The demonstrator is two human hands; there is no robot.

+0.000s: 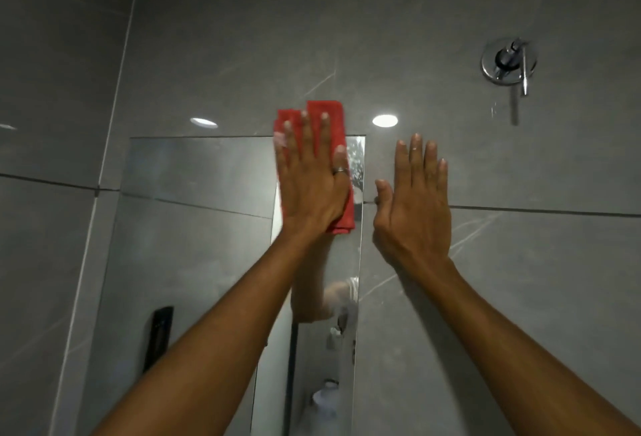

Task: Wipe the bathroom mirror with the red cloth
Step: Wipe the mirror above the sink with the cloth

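A frameless rectangular mirror (194, 234) hangs on the grey tiled wall, its top edge at mid-height of the view. A folded red cloth (327, 113) lies flat against the mirror's top right corner and sticks up past the top edge onto the tile. My left hand (310, 182) presses flat on the cloth with fingers spread, pinning it to the glass. My right hand (414, 206) rests flat on the tile just right of the mirror's edge, fingers together, holding nothing. Smears show on the glass beside the cloth.
A chrome shower valve with a lever (509, 62) is mounted on the wall at the upper right. Two ceiling lights reflect in the glossy tile (385, 120). The mirror reflects a dark phone-like object (159, 336) and my forearm.
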